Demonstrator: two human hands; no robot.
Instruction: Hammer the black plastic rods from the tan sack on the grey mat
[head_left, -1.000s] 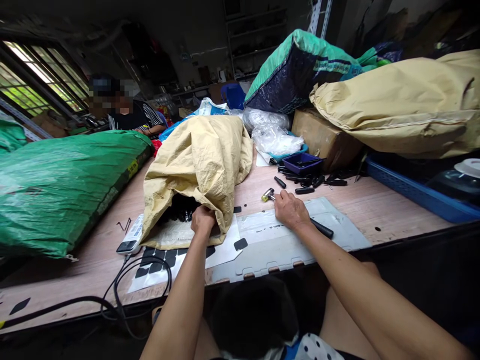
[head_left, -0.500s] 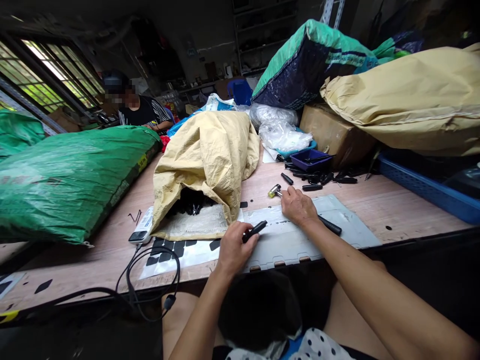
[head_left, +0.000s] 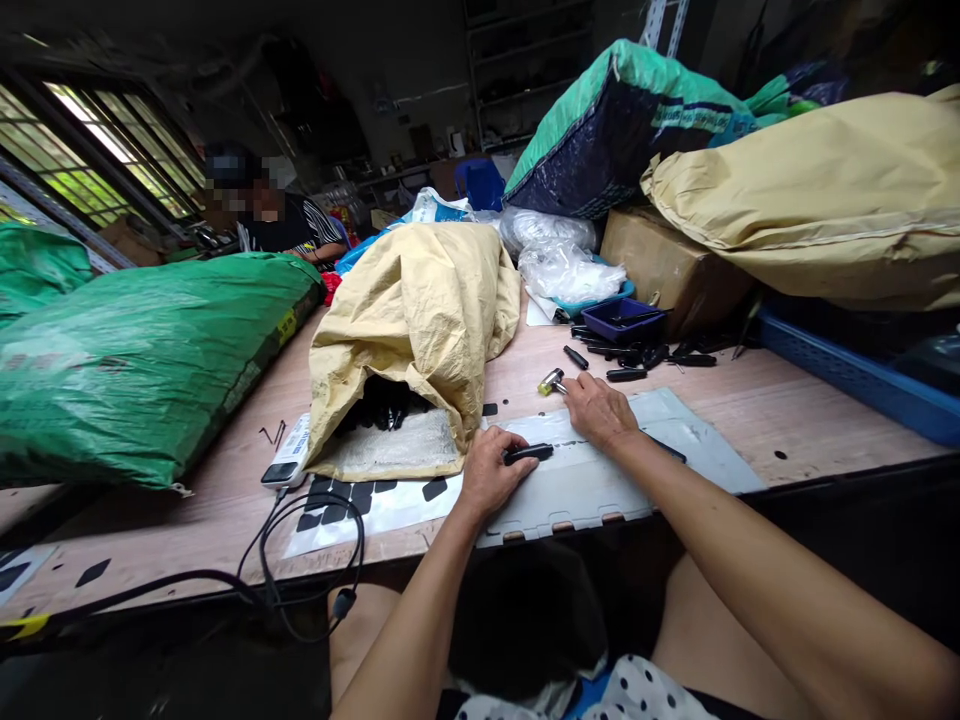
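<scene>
My left hand [head_left: 491,472] grips a short black handle-like part [head_left: 528,454] and lays it flat on the grey mat [head_left: 675,420] at the table's front edge. My right hand [head_left: 598,410] rests on the same mat with its fingers over the shaft of a small hammer [head_left: 551,381], whose yellow-and-silver head pokes out to the far left of the hand. Just left of my left hand lies a tan sack [head_left: 420,320], its open mouth showing more black parts [head_left: 382,405].
Several black parts [head_left: 626,375] and a blue tray [head_left: 621,318] lie behind the hammer. A green sack [head_left: 142,360] fills the left side, with a cardboard box [head_left: 667,265] and sacks at right. A cable [head_left: 300,560] and a sheet of black stickers [head_left: 352,500] lie near the front edge. Another person [head_left: 281,222] sits far left.
My left hand came out of the tan sack with a black part and brought it right onto the grey mat, lowering it flat. My right hand stayed on the hammer.
</scene>
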